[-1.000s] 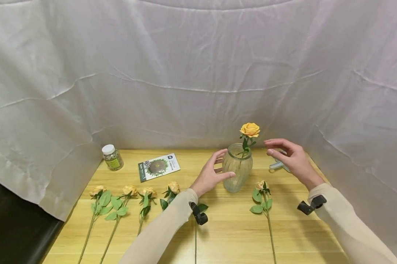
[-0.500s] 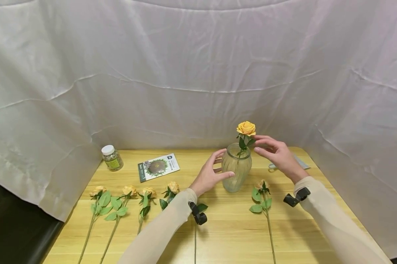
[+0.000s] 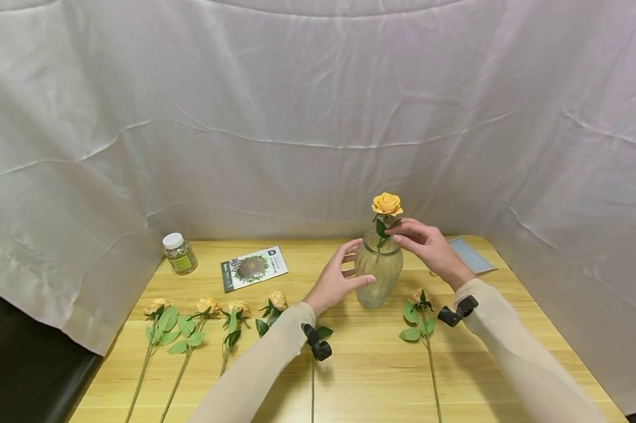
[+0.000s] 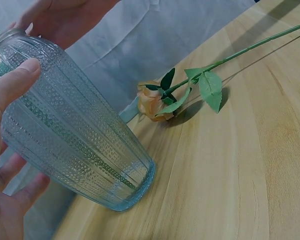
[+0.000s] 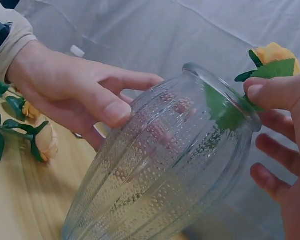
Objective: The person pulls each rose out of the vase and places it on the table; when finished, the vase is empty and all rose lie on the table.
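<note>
A ribbed clear glass vase (image 3: 381,279) stands upright on the wooden table. My left hand (image 3: 331,285) holds it from the left, thumb on the near side and fingers curved behind. One yellow rose (image 3: 387,204) rises from the vase's mouth, its green stem showing through the glass in the left wrist view. At the rim, my right hand (image 5: 285,120) pinches the rose by a leaf (image 5: 275,69) and the stem area, with the other fingers loosely bent outside the glass. A second rose (image 4: 154,102) lies on the table right of the vase.
Several more yellow roses (image 3: 208,305) lie in a row at the left, partly under my left forearm. Behind them are a white-capped jar (image 3: 180,255) and a printed packet (image 3: 254,268). A flat blue-grey item (image 3: 471,255) lies back right. Grey cloth (image 3: 318,176) walls the table's back.
My right hand has moved left to the rose and taken hold of it by the rim. The bloom has shifted left over the vase's mouth. The left hand has stayed on the vase.
</note>
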A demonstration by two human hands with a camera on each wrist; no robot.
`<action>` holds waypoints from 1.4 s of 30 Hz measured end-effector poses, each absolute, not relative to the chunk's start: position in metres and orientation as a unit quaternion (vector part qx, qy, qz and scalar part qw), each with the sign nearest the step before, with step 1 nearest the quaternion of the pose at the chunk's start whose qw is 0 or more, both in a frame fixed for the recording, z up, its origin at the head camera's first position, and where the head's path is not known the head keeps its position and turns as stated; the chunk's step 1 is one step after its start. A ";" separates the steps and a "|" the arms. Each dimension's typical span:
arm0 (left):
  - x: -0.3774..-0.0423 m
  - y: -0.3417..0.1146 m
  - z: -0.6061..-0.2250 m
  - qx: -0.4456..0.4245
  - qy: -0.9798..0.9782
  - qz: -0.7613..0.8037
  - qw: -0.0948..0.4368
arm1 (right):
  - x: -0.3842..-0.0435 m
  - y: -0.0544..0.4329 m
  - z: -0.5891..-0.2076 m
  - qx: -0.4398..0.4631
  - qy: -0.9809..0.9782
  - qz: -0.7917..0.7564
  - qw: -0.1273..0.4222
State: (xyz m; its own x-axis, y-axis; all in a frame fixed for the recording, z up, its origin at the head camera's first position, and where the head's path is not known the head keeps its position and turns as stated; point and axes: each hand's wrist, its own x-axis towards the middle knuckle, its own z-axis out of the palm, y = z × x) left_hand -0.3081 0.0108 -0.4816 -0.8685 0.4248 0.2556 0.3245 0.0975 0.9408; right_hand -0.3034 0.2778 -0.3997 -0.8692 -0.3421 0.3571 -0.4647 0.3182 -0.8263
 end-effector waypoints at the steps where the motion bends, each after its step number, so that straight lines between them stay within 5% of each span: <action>1: -0.308 0.011 -0.482 0.254 0.740 0.622 0.040 | -0.304 0.276 -0.400 0.243 -0.814 0.526 0.054; 12: -0.309 0.015 -0.483 0.260 0.742 0.616 0.041 | -0.313 0.268 -0.403 0.239 -0.809 0.534 0.053; 42: -0.309 0.011 -0.484 0.259 0.733 0.628 0.033 | -0.305 0.287 -0.317 0.212 -0.572 0.716 0.340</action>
